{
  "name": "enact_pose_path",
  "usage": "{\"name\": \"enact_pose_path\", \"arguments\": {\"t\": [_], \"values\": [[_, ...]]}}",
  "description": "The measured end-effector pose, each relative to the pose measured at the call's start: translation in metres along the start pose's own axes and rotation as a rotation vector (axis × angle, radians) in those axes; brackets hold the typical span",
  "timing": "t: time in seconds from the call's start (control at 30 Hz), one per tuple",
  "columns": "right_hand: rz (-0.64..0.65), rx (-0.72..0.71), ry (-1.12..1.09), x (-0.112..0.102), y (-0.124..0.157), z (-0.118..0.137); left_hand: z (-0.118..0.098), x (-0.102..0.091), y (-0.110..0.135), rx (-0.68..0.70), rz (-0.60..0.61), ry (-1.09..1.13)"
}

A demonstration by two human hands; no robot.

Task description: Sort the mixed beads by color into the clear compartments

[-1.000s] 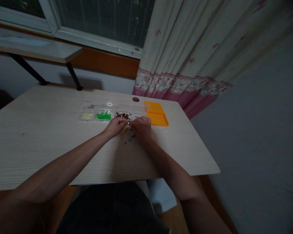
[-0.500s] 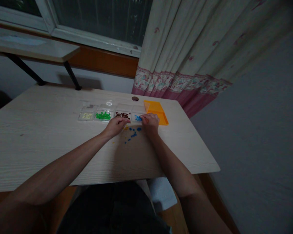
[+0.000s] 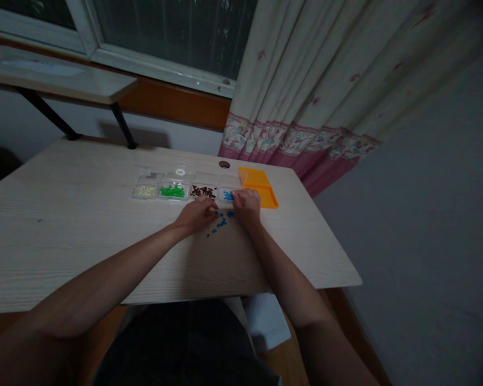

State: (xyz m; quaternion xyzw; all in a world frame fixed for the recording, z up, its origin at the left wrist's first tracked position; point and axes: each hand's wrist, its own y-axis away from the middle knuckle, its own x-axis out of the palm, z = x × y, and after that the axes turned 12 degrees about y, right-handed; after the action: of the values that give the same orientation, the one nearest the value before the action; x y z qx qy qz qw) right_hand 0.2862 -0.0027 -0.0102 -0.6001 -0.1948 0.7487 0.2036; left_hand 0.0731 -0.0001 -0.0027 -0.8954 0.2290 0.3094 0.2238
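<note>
My left hand (image 3: 196, 215) is low over the table in front of the box of dark brown pieces (image 3: 203, 191). Its fingers are curled together around a spot where a bit of yellow (image 3: 211, 210) shows; whether it is gripped I cannot tell. My right hand (image 3: 248, 205) reaches to the clear box of small blue pieces (image 3: 227, 196), its thumb and fingertips pinched at the right edge. Anything between those fingertips is too small to make out. Loose blue pieces (image 3: 222, 221) lie scattered on the table between my hands.
Clear lidded boxes with green pieces (image 3: 172, 191) and pale yellow pieces (image 3: 146, 191) stand left in the row. An open orange case (image 3: 268, 197) lies right of my right hand. Behind are a raised shelf (image 3: 104, 92) on black legs, a cable hole (image 3: 224, 164) and a curtain (image 3: 298, 134).
My left hand has come down and slightly right, onto the yellow pieces, which are now mostly covered. My right hand has stayed at the blue box. The view has shifted slightly.
</note>
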Motion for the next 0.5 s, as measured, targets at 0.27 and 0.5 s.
{"name": "enact_pose_path", "arguments": {"t": [0.27,0.5], "values": [[-0.003,-0.025,-0.006,-0.004,0.0,0.004,-0.006,0.004,0.002,0.006,0.011,-0.062],[0.063,-0.253,-0.081,-0.017,0.007,0.018,0.008,0.003,-0.004,0.0,-0.114,0.115]]}}
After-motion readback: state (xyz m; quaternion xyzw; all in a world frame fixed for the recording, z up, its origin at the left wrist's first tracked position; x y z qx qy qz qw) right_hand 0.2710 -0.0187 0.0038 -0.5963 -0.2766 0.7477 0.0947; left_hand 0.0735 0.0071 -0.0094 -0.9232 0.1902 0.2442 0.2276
